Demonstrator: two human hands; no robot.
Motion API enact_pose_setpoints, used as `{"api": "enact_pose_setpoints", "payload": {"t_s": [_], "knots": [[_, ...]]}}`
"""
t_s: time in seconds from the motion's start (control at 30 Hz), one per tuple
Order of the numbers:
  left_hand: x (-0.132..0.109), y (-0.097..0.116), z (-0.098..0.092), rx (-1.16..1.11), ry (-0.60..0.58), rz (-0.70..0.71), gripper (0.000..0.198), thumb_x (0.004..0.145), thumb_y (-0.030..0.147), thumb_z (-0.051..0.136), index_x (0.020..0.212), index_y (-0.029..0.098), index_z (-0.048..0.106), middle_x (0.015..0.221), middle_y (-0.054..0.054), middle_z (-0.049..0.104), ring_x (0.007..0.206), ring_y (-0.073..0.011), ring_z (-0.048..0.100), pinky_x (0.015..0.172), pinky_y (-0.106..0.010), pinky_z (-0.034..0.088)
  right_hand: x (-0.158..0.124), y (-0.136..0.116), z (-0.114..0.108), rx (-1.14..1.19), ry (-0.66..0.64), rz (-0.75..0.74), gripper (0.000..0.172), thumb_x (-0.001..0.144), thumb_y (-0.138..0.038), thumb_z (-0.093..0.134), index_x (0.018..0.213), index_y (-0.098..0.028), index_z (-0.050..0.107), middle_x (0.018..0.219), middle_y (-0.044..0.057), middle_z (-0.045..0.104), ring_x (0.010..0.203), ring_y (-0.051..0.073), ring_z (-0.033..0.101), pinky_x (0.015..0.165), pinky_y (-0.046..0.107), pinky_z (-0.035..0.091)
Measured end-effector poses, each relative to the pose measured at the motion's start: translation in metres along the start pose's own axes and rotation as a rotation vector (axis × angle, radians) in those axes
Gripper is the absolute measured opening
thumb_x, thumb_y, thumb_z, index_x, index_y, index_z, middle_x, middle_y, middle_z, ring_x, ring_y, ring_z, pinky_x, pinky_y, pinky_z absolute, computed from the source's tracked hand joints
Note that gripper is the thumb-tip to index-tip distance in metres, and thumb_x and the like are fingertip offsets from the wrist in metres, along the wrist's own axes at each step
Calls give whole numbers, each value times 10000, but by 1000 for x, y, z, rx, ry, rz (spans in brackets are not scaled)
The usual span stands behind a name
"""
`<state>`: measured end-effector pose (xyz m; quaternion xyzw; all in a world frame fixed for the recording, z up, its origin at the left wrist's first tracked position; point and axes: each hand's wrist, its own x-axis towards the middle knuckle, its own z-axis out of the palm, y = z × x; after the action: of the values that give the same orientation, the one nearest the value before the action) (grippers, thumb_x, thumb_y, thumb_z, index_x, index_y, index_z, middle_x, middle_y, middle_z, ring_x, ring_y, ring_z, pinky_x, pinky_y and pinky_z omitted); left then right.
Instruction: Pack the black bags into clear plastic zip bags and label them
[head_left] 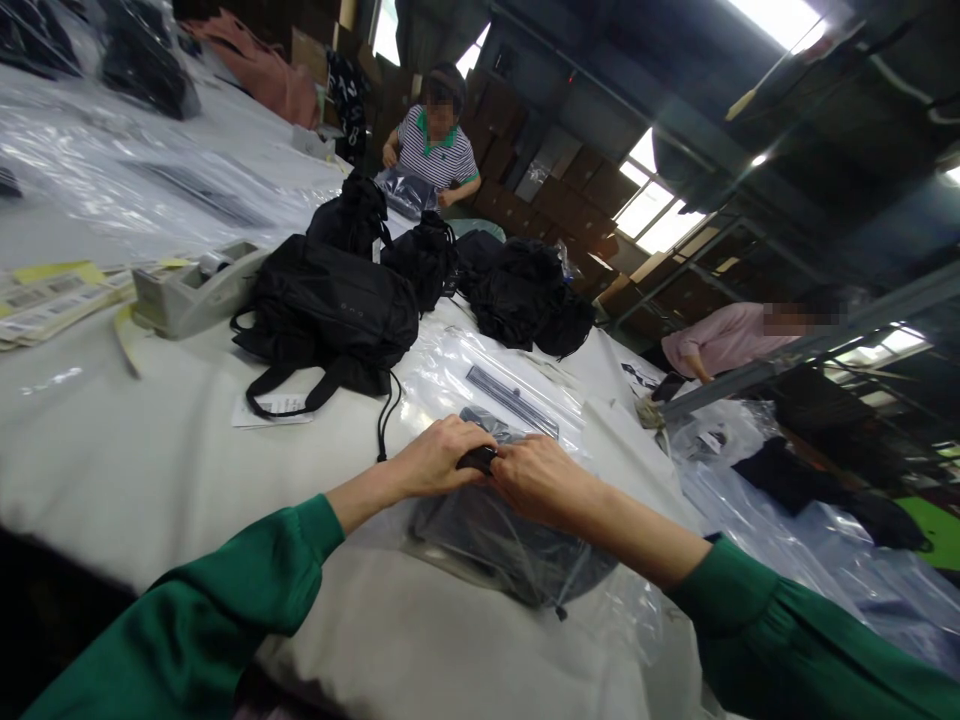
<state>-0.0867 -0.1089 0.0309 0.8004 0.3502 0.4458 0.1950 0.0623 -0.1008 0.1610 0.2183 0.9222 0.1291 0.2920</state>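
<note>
head view: my left hand (439, 458) and my right hand (544, 480) meet over a black bag (495, 545) that lies inside a clear plastic sleeve (600, 610) on the white tabletop (150, 470), close to its near edge. my left fingers (469, 440) are curled shut around a small black fold at the top of the bag. my right fingers (517, 455) are bent, with their tips touching that same fold; whether they grip it or only press on it, i cannot tell. both my sleeves are green.

just beyond my hands lies another clear sleeve with a grey zip strip (512, 400). farther left sits a black backpack (330, 310), its straps trailing onto a paper slip (270, 408). beside it stands a grey tape dispenser (191, 290), with label sheets (45, 295) at the left edge. a heap of black bags (525, 295) lies behind. a person in a striped shirt (439, 150) works at the far end, and a person in pink (720, 340) bends over on the right.
</note>
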Motion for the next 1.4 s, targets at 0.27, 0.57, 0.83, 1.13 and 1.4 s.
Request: {"api": "enact_pose_setpoints", "payload": {"t_s": [0.27,0.57,0.83,1.13,1.4], "knots": [[1,-4,-1,1,-30,-7,370,780,280,732,1121,200,614,1097,-59,676,1025,-241,588,915,-355,398,-8,18,-3,127,67,-165,124,909,-135,509,906,-128,633,808,87,681,724,187,630,659,284,418],[4,-6,0,-43,-44,-47,356,788,344,733,1094,191,633,1006,-52,678,963,-229,596,865,-331,413,-8,33,-12,157,118,-157,407,871,-188,627,1250,-137,487,746,39,666,641,188,622,544,262,342],[3,-4,-1,-77,-38,-53,337,808,332,715,1110,212,628,1094,-45,680,1015,-227,583,894,-340,408,2,66,15,457,122,43,249,824,-426,706,852,-179,699,527,-37,557,527,121,513,510,213,317],[5,4,-4,-49,-88,-123,382,796,348,716,1147,221,635,1189,-77,661,1102,-247,565,981,-377,405,-47,9,57,402,624,216,350,1009,-319,387,1215,-121,590,1179,160,664,1061,242,608,937,389,427],[-45,-15,-23,3,-278,-337,871,742,288,718,1481,397,272,1482,-36,444,1299,-310,475,1063,-447,382,-56,-7,94,478,519,290,549,979,-383,452,1469,-164,335,1447,151,466,1328,267,420,1083,494,348]]}}
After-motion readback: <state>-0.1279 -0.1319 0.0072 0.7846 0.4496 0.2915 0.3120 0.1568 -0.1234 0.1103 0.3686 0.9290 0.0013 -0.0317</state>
